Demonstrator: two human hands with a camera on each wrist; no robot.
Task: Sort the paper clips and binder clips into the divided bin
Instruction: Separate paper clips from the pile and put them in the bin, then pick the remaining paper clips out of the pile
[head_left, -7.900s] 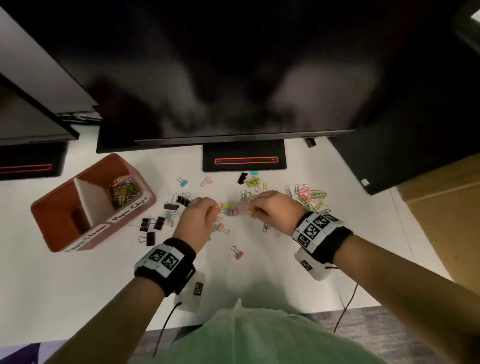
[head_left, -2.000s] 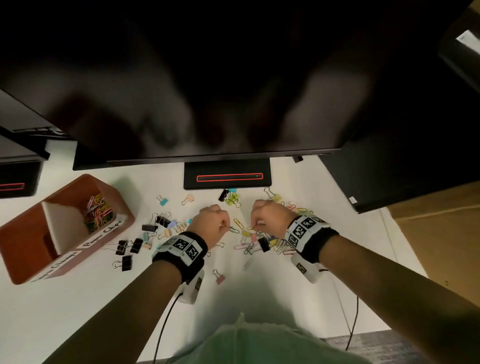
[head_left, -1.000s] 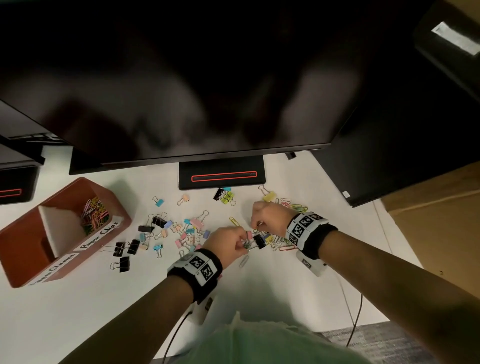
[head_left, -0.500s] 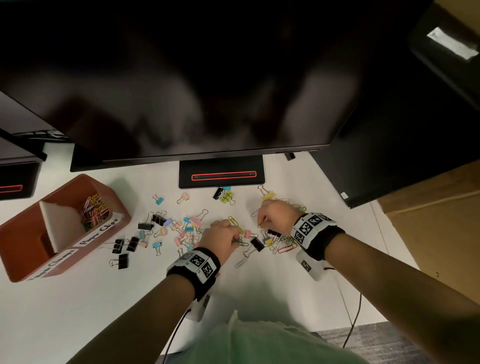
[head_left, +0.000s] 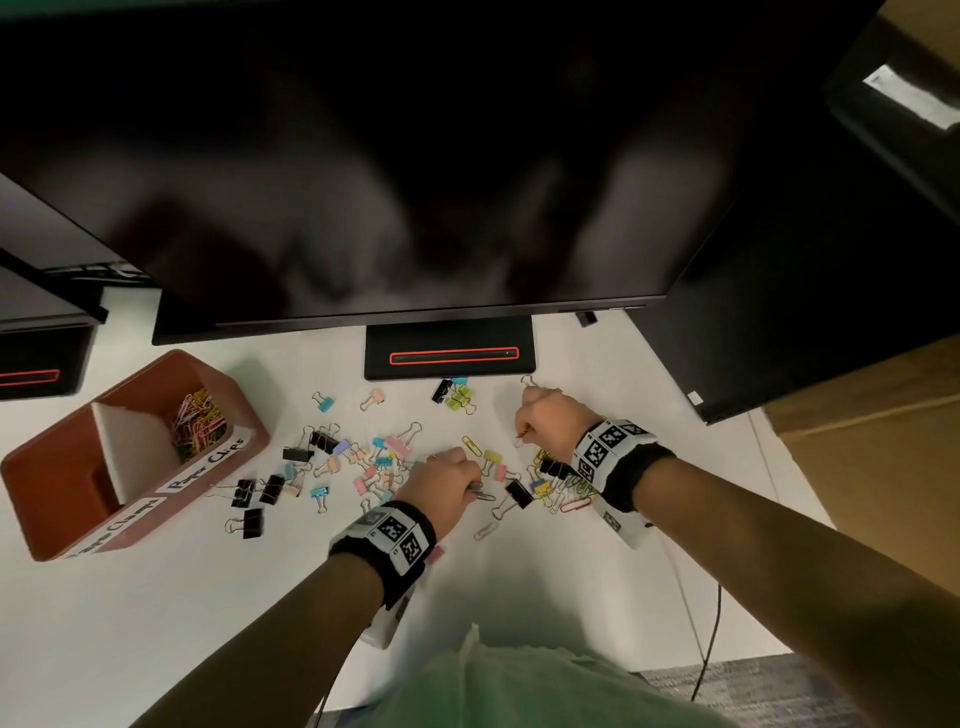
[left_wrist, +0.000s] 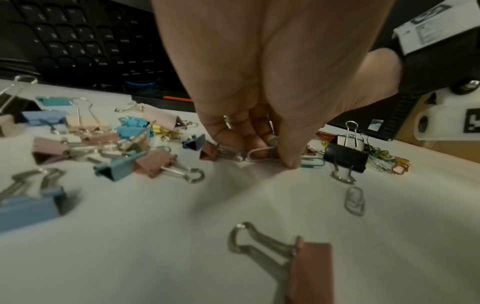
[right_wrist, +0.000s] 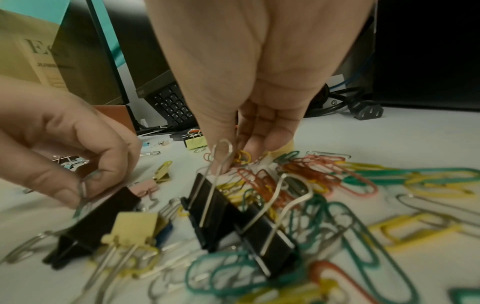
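My left hand (head_left: 470, 488) is down on the white desk mid-pile, its thumb and fingers pinching a pink paper clip (left_wrist: 259, 152) with a green one beside it. My right hand (head_left: 522, 435) is farther back and to the right, pinching yellow and orange paper clips (right_wrist: 242, 157) at the far edge of a coloured paper clip heap (right_wrist: 324, 170). Pastel binder clips (head_left: 379, 457) and black binder clips (head_left: 260, 488) lie scattered to the left. The brown divided bin (head_left: 52, 519) stands at far left; its far compartment holds paper clips (head_left: 197, 421).
A monitor (head_left: 363, 182) overhangs the back of the desk, its black stand base (head_left: 449, 356) just behind the clips. A keyboard (left_wrist: 78, 41) sits under it. A cardboard box (head_left: 883, 467) is off the desk's right edge. A cable (head_left: 711, 623) hangs at the front right.
Over two seconds my left hand moved right, from beside the binder clips to the loose paper clips in front of my right hand. My right hand stayed over the paper clip heap.
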